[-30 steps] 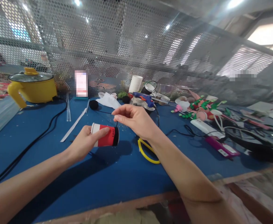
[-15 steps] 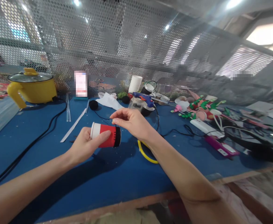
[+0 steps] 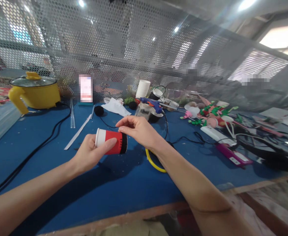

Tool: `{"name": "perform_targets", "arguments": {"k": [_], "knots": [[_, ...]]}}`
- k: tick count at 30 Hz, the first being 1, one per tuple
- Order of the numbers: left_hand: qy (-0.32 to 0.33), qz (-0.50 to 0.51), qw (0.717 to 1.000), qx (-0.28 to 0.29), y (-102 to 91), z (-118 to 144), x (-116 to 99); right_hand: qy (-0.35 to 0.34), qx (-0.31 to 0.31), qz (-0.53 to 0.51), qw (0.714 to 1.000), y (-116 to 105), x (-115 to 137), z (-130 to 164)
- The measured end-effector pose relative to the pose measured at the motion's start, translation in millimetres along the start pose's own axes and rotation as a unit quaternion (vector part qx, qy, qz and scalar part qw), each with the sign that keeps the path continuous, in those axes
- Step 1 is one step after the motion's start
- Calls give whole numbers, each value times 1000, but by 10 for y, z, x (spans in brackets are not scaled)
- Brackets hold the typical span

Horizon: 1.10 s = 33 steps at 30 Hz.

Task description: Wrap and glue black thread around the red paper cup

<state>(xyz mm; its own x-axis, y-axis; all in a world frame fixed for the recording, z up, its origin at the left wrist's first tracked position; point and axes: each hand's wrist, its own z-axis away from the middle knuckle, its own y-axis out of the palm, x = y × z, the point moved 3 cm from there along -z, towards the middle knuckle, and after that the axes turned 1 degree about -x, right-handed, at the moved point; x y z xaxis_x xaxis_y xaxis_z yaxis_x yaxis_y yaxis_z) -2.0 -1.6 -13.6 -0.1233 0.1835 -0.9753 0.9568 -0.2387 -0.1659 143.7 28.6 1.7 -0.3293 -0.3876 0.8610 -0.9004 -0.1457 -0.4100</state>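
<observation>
My left hand (image 3: pixel 91 152) is wrapped round a paper cup (image 3: pixel 113 147), which lies on its side above the table. The cup is white at the rim and red along the middle, with black yarn wound round its base end. Just above that end, my right hand (image 3: pixel 136 127) pinches a strand of black yarn (image 3: pixel 107 124) between thumb and forefinger. The strand runs back to a black yarn ball (image 3: pixel 99 111) on the table.
A yellow electric pot (image 3: pixel 35 95) stands at the far left. Glue sticks (image 3: pixel 72 113) and a white strip (image 3: pixel 77 132) lie nearby. Behind my right hand are a glass jar (image 3: pixel 144 110) and a blue glue gun (image 3: pixel 152 104). A power strip (image 3: pixel 217 135) and cables lie at right.
My right fingertips have lowered slightly towards the cup's wound end, with the yarn still pinched. The left hand and the cup stay almost where they were.
</observation>
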Motion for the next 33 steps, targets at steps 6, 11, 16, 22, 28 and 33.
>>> {"name": "perform_targets", "arguments": {"k": [6,11,16,22,28,33], "knots": [[3,21,1000,17,-5,8,7,15,10,9,1000,-10,27,-1],[-35,63,997,25,-1,-7,55,27,26,19,999,-15,16,5],[-155,166,973,-28,-6,-80,105,29,-2,164,986,-37,-29,-27],[-195,233,951,-53,-26,-147,134,14,2,188,982,-25,57,133],[-208,204,953,-86,-25,-115,179,43,8,127,991,151,22,316],[-209,183,957,-83,-9,-107,198,45,-1,113,993,197,-33,325]]}}
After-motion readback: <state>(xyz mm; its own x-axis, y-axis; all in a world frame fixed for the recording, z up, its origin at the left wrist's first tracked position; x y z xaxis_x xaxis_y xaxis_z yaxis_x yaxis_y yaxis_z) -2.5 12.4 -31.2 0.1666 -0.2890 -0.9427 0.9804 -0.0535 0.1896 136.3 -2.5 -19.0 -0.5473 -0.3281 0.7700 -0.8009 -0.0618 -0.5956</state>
